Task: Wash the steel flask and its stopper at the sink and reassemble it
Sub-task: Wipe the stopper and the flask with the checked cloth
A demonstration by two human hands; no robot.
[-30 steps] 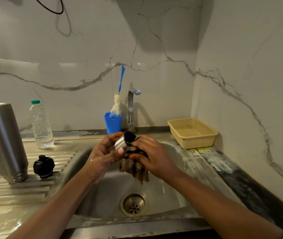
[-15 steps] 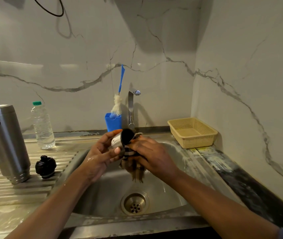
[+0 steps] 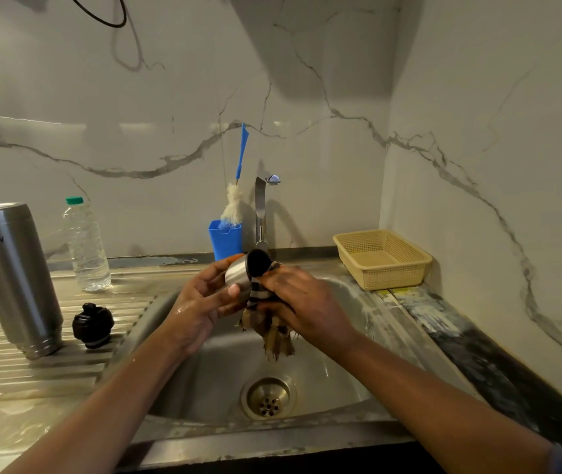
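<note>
Over the steel sink (image 3: 351,340), my left hand (image 3: 204,299) grips a small steel cup lid (image 3: 238,273) with its dark open end facing right. My right hand (image 3: 303,302) holds a brown checked cloth (image 3: 269,323) against the lid's rim, and the cloth's end hangs down into the basin. The steel flask body (image 3: 13,278) stands upside down on the ribbed drainboard at the left. Beside it lies the black stopper (image 3: 93,325).
A clear plastic water bottle (image 3: 84,246) stands behind the stopper. At the back are a blue holder (image 3: 225,239) with a bottle brush (image 3: 235,200), the tap (image 3: 262,213) and a beige plastic basket (image 3: 382,258) on the right counter. The drain (image 3: 267,398) lies below my hands.
My hands have lifted the lid and cloth slightly toward the tap. My right hand has shifted the cloth along the lid's rim.
</note>
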